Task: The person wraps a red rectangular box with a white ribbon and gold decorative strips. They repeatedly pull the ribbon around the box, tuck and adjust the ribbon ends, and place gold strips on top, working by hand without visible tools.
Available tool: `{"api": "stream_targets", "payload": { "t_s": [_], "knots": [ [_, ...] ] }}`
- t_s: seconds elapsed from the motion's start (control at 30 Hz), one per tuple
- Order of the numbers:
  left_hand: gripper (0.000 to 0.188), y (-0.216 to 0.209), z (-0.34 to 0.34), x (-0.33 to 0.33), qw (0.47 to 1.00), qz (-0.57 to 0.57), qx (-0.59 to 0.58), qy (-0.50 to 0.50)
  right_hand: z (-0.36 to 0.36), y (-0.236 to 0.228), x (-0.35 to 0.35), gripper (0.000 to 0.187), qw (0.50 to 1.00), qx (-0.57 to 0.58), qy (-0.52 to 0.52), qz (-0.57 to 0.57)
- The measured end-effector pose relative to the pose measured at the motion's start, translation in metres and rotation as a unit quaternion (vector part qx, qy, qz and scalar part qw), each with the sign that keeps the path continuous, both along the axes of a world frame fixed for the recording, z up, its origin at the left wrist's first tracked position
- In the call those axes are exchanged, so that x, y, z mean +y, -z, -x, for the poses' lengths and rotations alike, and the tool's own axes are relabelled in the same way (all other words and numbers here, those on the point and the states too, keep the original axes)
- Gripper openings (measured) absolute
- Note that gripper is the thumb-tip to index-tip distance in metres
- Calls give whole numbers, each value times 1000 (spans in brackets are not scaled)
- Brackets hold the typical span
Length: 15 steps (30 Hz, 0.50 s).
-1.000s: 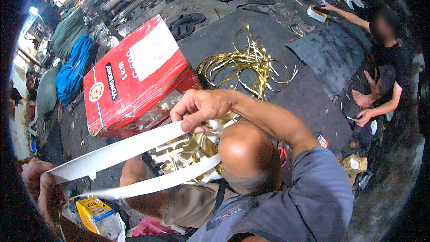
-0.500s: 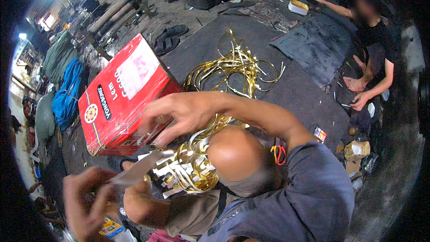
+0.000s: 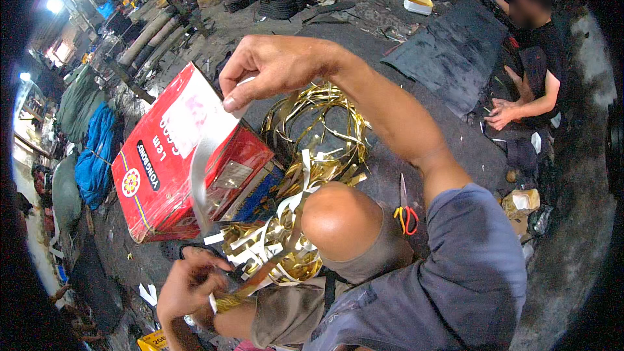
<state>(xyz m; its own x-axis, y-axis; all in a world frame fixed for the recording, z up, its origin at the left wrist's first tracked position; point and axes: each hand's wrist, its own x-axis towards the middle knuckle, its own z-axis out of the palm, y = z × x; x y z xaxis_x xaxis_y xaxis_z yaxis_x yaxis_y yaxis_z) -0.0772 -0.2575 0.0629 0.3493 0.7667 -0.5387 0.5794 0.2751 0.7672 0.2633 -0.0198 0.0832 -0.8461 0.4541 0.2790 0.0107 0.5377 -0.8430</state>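
Observation:
My right hand (image 3: 276,70), thumb and fingers pinched, holds up a white strip (image 3: 203,172) that hangs down in front of a red carton (image 3: 166,185). My left hand (image 3: 188,286) is lower down beside my leg, its fingers curled and partly blurred. A narrow gold strip (image 3: 231,300) shows at its fingertips, and a brownish blurred length runs on from there toward my knee. Between the carton and my knee lies a heap of cut white-and-gold strips (image 3: 266,240). Longer gold strips (image 3: 318,114) lie coiled on the dark mat beyond.
Scissors (image 3: 406,214) with red and yellow handles lie right of my knee. A person (image 3: 536,58) sits at the far right beside a dark sheet (image 3: 448,65). A yellow-rimmed tub (image 3: 418,4) stands at the back. A blue bundle (image 3: 97,156) lies left of the carton.
My right hand has risen from the carton's lower corner to above its right edge, drawing the white strip up. My left hand has moved right, toward my leg. The view has shifted slightly.

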Motion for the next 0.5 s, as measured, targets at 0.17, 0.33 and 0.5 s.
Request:
{"api": "stream_targets", "payload": {
  "t_s": [0.17, 0.33, 0.5],
  "knots": [
    [77, -5, -58, 24, 893, -446, 38, -52, 45, -5, -46, 30, 963, -116, -98, -224],
    [23, 5, -6, 72, 930, -266, -102, -231, 100, -10, -22, 36, 973, -67, -36, -220],
    [30, 2, 150, 115, 913, -342, -92, -203, 87, -3, 61, 39, 987, -140, 12, -73]
  ]
}}
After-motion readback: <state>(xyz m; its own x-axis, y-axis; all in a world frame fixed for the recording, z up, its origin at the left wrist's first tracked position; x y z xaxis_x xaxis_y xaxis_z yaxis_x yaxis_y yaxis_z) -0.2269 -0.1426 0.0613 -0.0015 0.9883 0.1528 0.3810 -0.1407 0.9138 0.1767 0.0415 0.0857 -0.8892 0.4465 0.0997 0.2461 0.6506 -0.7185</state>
